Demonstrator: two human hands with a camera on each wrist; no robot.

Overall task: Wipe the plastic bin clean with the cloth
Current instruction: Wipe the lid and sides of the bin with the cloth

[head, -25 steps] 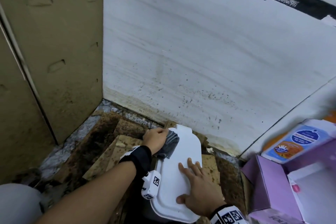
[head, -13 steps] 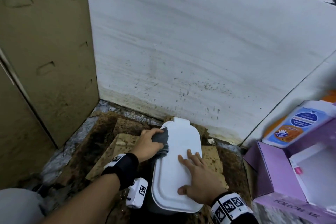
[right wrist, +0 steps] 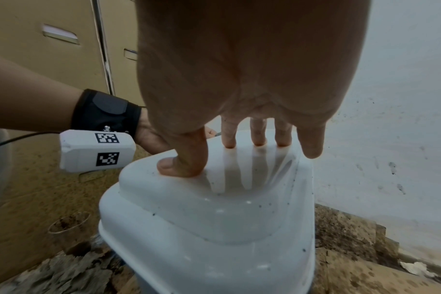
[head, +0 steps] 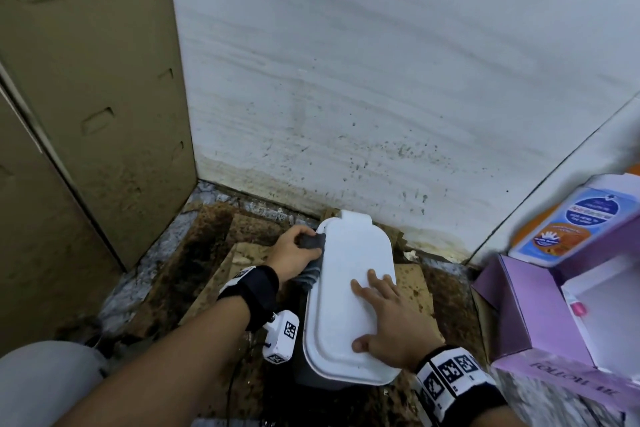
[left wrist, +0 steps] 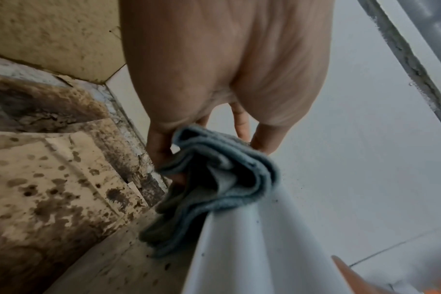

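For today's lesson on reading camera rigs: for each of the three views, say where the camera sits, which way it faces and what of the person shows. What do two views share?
Head: worn on the head, facing down and forward at the bin lid; both forearms and hands show.
Left wrist: looks along the left hand at the cloth on the lid's edge.
Right wrist: looks along the right hand, flat on the lid; the left wrist shows too.
Shared: head and left wrist views both show the cloth.

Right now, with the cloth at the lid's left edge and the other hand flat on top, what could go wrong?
1. The right hand covers part of the white bin lid, so the dark specks visible around it in the right wrist view may go unwiped.
2. The grey cloth, bunched in the left hand, hangs over the stained cardboard and could pick up grime and smear it on the lid.
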